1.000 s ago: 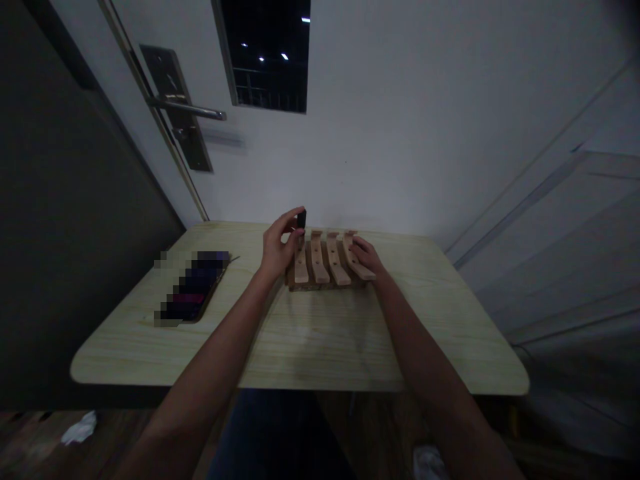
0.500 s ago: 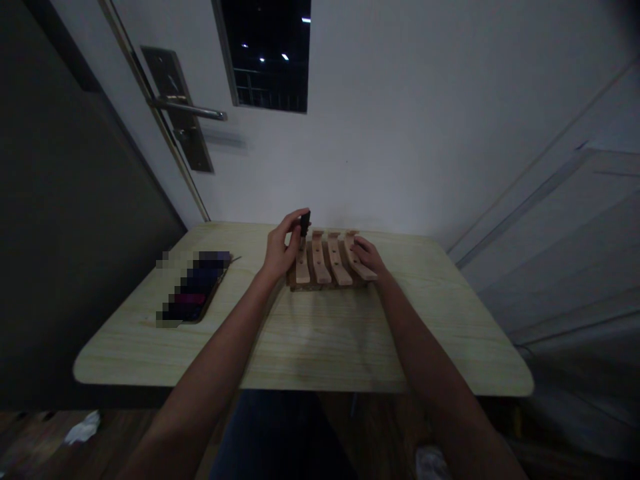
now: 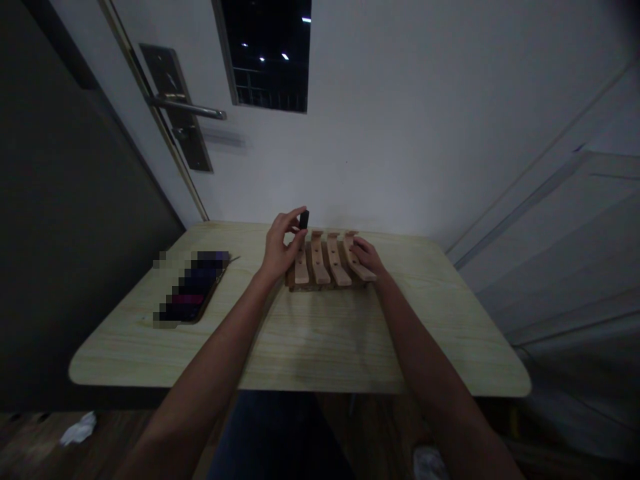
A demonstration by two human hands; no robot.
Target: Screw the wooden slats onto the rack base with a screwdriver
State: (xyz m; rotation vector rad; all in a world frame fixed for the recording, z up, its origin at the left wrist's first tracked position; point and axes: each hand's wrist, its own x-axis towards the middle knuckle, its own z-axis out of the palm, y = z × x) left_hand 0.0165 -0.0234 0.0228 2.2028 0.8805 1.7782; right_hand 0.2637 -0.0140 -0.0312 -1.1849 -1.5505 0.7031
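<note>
Several pale, curved wooden pieces point(image 3: 319, 260) with dark holes stand side by side on a brown wooden base point(image 3: 327, 287). My left hand point(image 3: 281, 245) is at the far left end, its fingers closed around a small black block point(image 3: 304, 219) held upright above the back end of the leftmost wooden piece. The thumb lies close to that piece. My right hand point(image 3: 369, 255) grips the rightmost wooden piece point(image 3: 361, 269) at its right side, fingers curled against it; this piece slants outward at the front. Some fingertips of both hands are hidden.
All this rests on a light wood-grain table point(image 3: 320, 347). A phone point(image 3: 193, 290), partly blurred out, lies on its left side. Behind the table is a white door with a metal handle point(image 3: 195, 109) and a dark window point(image 3: 270, 53). White crumpled paper point(image 3: 79, 429) lies on the floor.
The black block in my left hand has shifted slightly, and the left fingertips have moved a little at its top. My right hand stays on the rightmost wooden piece.
</note>
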